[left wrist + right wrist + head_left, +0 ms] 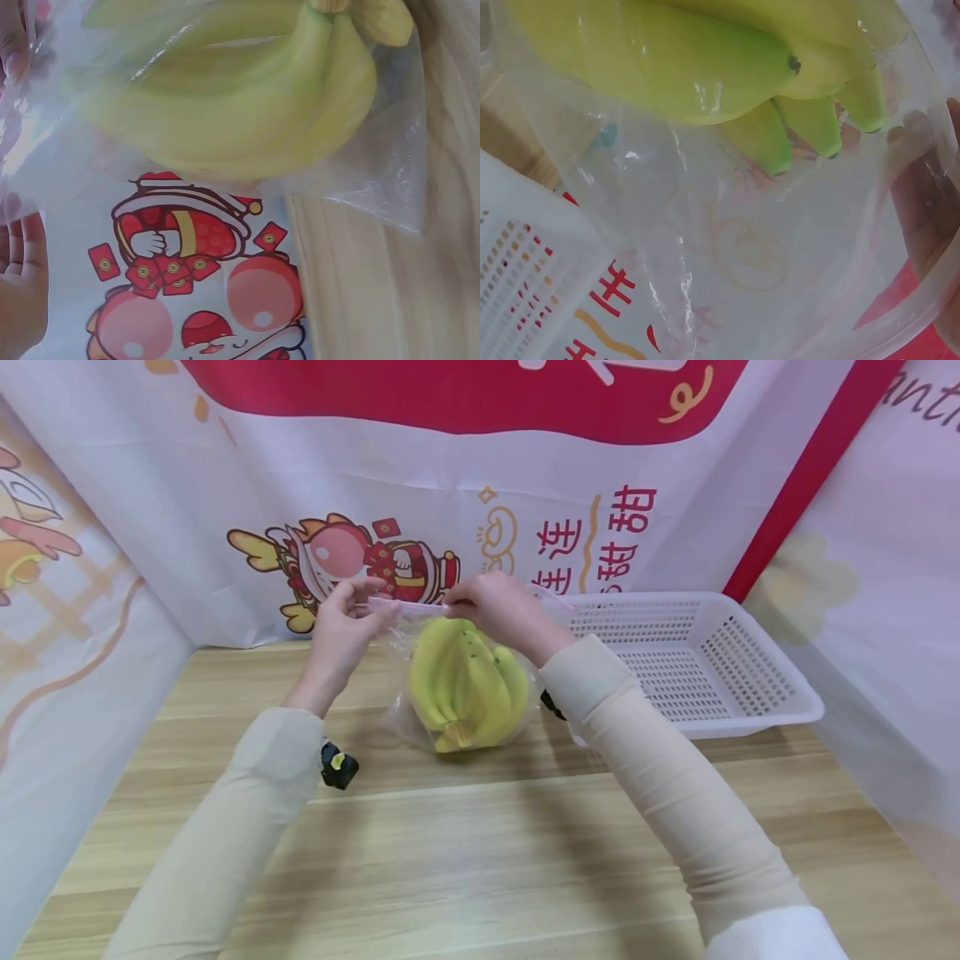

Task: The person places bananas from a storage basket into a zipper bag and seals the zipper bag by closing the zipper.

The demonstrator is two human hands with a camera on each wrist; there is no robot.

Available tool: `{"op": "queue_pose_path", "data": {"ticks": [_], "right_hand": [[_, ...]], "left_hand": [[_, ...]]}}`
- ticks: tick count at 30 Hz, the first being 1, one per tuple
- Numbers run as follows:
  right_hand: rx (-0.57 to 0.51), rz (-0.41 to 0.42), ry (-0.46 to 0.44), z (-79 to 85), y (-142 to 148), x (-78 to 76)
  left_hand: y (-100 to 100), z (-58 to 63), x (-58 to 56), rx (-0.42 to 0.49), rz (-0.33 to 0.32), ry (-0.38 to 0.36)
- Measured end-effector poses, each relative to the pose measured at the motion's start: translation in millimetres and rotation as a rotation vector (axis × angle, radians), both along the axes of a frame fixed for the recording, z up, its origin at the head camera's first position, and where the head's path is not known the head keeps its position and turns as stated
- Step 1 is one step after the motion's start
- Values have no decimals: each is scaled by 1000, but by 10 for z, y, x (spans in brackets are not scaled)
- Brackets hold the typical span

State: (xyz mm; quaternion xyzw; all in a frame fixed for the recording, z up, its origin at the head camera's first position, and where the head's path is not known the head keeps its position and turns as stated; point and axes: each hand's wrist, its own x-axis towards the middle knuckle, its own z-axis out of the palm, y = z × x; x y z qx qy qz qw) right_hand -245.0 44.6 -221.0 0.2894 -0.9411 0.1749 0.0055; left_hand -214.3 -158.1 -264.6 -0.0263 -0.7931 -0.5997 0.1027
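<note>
A clear zip bag point(401, 714) with a pink seal strip along its top hangs between my hands. Inside it sits a bunch of yellow bananas point(468, 685), stem end down and greenish tips up. My left hand point(347, 622) pinches the left end of the seal strip between thumb and fingers. Farther right along the strip, my right hand point(498, 606) pinches it near the middle. In the left wrist view the bananas point(225, 112) show through the plastic, with the left hand point(21, 277) at the frame's edge. The right wrist view shows the banana tips point(810, 127) inside the bag.
A white perforated basket point(757, 718) stands at the right behind my right forearm. The wooden table point(450, 860) stretches toward me. A printed cloth point(420, 468) hangs at the back, with more cloth at both sides. Small black devices point(339, 766) sit at my wrists.
</note>
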Motion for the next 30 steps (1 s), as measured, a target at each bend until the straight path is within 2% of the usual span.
{"op": "queue_pose_path", "data": {"ticks": [5,7,10,13,18,24,30], "right_hand": [[4,1,-12,5,-23,15],[5,3,-10,3,-29,15],[8,-3,-4,1,-37,15],[14,-9,3,4,-51,16],[14,-5,4,6,-88,13],[-13,-19,-7,1,-89,8],[-14,-19,0,-10,-57,-3]], "left_hand": [[69,22,-32,-228,-16,61],[105,24,-41,-297,-29,93],[149,18,-44,-351,-24,129],[162,-4,-38,-351,25,165],[150,-56,-36,-294,97,214],[147,-77,-46,-259,113,234],[125,-94,-62,-252,117,213]]}}
